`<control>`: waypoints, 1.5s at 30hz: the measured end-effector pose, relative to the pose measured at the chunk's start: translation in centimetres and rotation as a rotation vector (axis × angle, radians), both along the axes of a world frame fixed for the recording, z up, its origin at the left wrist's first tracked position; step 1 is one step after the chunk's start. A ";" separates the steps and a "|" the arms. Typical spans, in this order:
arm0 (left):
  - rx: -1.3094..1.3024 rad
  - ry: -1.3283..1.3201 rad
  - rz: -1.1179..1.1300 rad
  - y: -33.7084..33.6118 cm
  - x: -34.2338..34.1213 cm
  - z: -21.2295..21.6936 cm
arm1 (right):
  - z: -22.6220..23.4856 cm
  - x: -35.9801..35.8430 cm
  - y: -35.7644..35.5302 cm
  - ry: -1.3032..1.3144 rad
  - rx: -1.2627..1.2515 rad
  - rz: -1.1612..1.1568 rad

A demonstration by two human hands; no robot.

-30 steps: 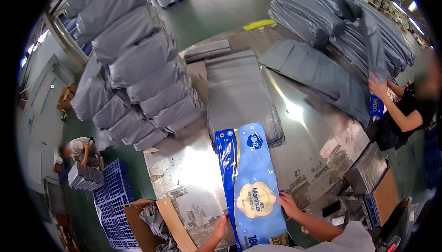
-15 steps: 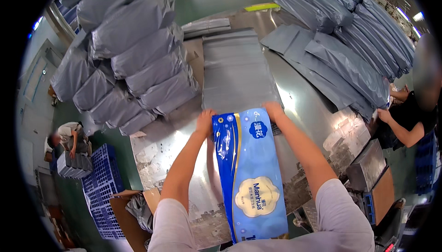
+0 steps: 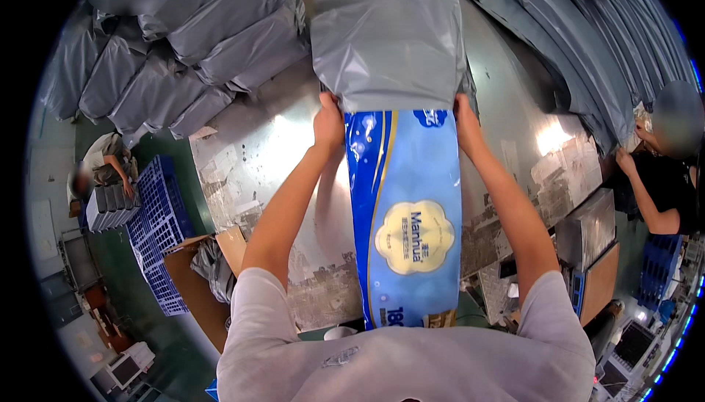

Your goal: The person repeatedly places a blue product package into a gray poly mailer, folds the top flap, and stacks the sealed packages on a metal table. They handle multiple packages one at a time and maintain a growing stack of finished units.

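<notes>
I see a worn, shiny metal table (image 3: 264, 152) with scuffed patches. On it lie a long blue package (image 3: 407, 211), a flat grey poly bag (image 3: 385, 35) at its far end, stuffed grey bags (image 3: 183, 42) piled far left, and folded grey bags (image 3: 587, 57) stacked far right.

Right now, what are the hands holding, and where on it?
Both grip the open mouth of the grey poly mailer bag: left hand at its left corner, right hand at its right, with the long blue tissue pack reaching into the opening.
</notes>
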State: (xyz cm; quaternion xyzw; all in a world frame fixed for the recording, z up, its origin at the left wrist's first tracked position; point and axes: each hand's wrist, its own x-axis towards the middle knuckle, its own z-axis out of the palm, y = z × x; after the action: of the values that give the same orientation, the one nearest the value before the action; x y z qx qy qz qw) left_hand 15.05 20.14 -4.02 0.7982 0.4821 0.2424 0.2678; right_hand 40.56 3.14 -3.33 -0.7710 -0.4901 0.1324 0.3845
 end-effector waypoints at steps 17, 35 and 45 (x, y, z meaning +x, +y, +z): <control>-0.242 0.888 -0.523 -22.7 -13.2 3.2 | -0.5 -10.5 -23.5 -0.412 -0.801 0.333; -0.854 0.552 -0.544 -31.0 -22.4 2.0 | 3.2 -14.0 -35.2 0.539 -0.704 0.144; -0.362 0.245 -0.652 -36.6 -12.7 8.9 | 1.1 -16.3 -35.5 0.569 -0.585 0.074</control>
State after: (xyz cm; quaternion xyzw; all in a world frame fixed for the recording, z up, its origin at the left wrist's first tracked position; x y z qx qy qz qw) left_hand 2.37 -16.44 4.84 0.8724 0.2667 -0.0414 0.4076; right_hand 24.30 -32.32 -2.28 -0.7623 -0.3331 0.4878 0.2645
